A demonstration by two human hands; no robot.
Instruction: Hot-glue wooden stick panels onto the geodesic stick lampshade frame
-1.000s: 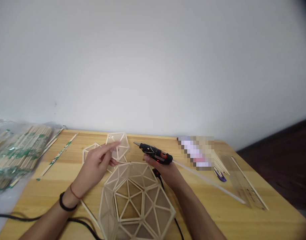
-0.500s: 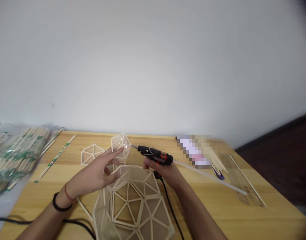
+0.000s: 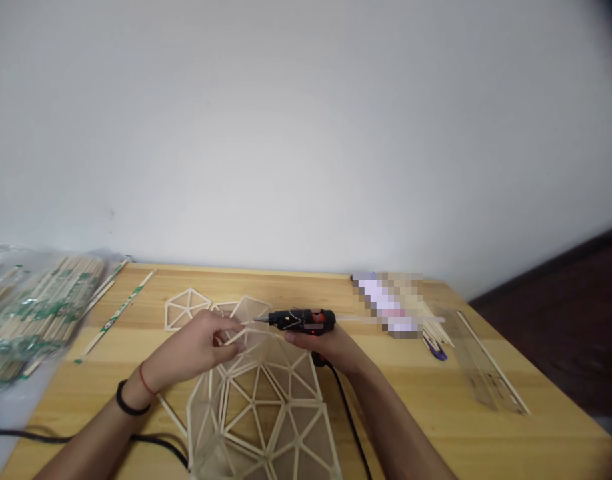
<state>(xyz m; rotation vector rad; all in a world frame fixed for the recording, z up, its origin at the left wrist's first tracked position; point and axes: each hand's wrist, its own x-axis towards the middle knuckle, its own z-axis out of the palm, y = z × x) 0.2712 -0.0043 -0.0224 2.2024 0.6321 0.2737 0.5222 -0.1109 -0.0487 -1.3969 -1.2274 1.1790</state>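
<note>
My right hand point(image 3: 339, 348) is wrapped around a black hot glue gun point(image 3: 302, 321), its nozzle pointing left and a long translucent glue stick point(image 3: 366, 319) trailing from its back. My left hand point(image 3: 203, 343) pinches the edge of a pentagon panel point(image 3: 249, 309) made of thin sticks with a sheer covering. The nozzle tip is close in front of that panel. Whether they touch I cannot tell. Below both hands stands a larger bowl-like stick frame point(image 3: 281, 403) of joined triangles, and the panel overlaps its far rim in view.
Another stick pentagon point(image 3: 189, 309) lies flat at the back left. Bagged chopsticks point(image 3: 66, 293) occupy the left side, with a wrapped pair point(image 3: 117, 315) beside them. On the right are loose sticks point(image 3: 436, 327) and a clear ruler point(image 3: 471, 360). Black cables point(image 3: 349, 413) cross the wooden table.
My left hand has brought the pentagon panel down toward the larger frame's far rim. The glue gun has tilted level and shifted slightly left, its glue stick swinging up.
</note>
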